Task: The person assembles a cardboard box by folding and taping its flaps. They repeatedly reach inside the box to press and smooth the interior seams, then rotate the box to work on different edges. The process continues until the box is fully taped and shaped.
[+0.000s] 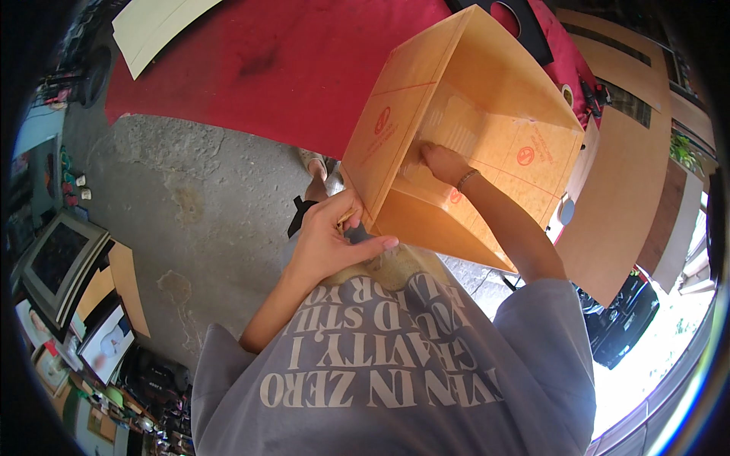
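A big open-topped box of orange-yellow board, with red stamps and thin red lines on its walls, stands tilted in front of me at the right, its open side facing me. My right hand reaches inside, closed in a fist against the inner wall. Whatever its fingers hold, if anything, is hidden. Just outside the box's lower left corner is my left hand, its fingers curled and its thumb stretched out. A small brownish bit shows among those fingers, too unclear to name.
A red-covered table extends behind the box, with a pale board at its far left. Large brown boards lean at the right. Framed panels stand at the left on the concrete floor. A foot shows below the table.
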A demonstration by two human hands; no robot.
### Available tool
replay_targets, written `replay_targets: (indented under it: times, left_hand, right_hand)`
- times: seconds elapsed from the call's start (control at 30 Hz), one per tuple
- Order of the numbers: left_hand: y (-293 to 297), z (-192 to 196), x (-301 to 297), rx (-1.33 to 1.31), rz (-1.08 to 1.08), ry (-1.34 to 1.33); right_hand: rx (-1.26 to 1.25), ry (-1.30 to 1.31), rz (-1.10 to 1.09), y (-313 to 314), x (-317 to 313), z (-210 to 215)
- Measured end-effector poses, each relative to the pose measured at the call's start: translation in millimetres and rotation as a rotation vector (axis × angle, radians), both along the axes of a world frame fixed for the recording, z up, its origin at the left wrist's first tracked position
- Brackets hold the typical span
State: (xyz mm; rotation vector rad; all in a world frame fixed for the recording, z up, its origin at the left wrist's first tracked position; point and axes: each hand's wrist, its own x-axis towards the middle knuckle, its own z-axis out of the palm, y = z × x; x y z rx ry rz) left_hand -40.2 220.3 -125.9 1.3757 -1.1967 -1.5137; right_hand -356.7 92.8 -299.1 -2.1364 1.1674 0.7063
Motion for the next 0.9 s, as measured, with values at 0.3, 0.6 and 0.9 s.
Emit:
replay_targets:
  times: [0.3,0.6,0.9]
  left_hand:
    - [-1.4,-1.8,0.6,-0.007,-0.004,-0.003]
    - [-0.8,-2.2,1.0,-0.018,-0.004,0.018]
    - [-2.4,-2.9,1.8,-0.007,-0.019,0.017]
  right_hand:
    - [0.037,0.014,-0.083,1.7,1.2,-6.5]
    - [0.027,0.032,-0.050,0.3,4.5,-1.7]
    - [0.071,0.052,-0.052,-5.7,3.1,2.8]
